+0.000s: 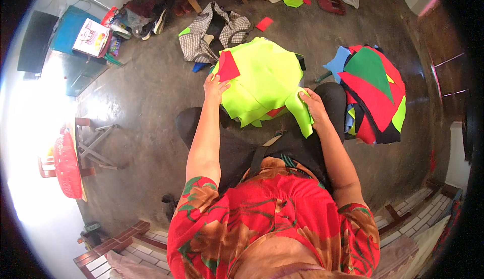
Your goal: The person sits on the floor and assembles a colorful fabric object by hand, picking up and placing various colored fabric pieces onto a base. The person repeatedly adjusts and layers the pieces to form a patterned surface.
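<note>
Left hand [216,86] pinches a red felt triangle [228,66]; right hand [313,106] grips the floppy neon-yellow cloth [262,72] by its edge, beside stacked coloured felt pieces [373,92].

Bare concrete floor [151,92] left of left hand [216,88]: wide free lane. Ahead: checkered cloth [214,32] and small red scrap [264,23] block far reach past neon-yellow fabric pile [262,79]. Right of right hand [313,105]: stack of coloured fabric pieces [375,95] just beside knee (narrow gap only). Far left: folding stool [96,145] and red cushion [67,165], well apart from hands.
</note>
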`<action>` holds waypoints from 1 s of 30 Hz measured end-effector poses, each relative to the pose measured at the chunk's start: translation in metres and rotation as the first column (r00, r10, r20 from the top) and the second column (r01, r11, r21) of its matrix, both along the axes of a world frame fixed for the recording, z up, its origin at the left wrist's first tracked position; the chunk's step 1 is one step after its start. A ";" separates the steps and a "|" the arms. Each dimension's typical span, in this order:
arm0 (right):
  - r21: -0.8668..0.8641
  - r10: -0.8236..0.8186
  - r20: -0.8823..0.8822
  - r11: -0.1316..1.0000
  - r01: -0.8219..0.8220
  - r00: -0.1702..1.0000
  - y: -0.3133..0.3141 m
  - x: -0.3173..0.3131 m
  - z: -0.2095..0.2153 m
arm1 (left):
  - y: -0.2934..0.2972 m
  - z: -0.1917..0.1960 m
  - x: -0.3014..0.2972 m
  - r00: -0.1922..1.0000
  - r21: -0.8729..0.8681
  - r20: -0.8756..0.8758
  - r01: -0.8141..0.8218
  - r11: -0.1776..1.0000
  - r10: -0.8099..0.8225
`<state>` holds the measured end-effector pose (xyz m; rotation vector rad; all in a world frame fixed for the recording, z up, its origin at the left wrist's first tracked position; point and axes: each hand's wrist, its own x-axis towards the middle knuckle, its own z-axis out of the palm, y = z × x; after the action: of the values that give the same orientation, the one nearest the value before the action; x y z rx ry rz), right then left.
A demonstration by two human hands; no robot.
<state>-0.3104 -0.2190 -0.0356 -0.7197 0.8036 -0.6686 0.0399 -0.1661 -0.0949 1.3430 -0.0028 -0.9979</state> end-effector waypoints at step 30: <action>0.024 0.061 -0.065 0.998 -0.060 0.996 0.003 0.003 0.011 | 0.018 -0.040 -0.003 0.776 0.308 0.562 0.125 0.943 -0.286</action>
<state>-0.3077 -0.2165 -0.0250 -0.7461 0.8448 -0.5829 0.0369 -0.1482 -0.1346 1.8901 -0.5374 -0.7228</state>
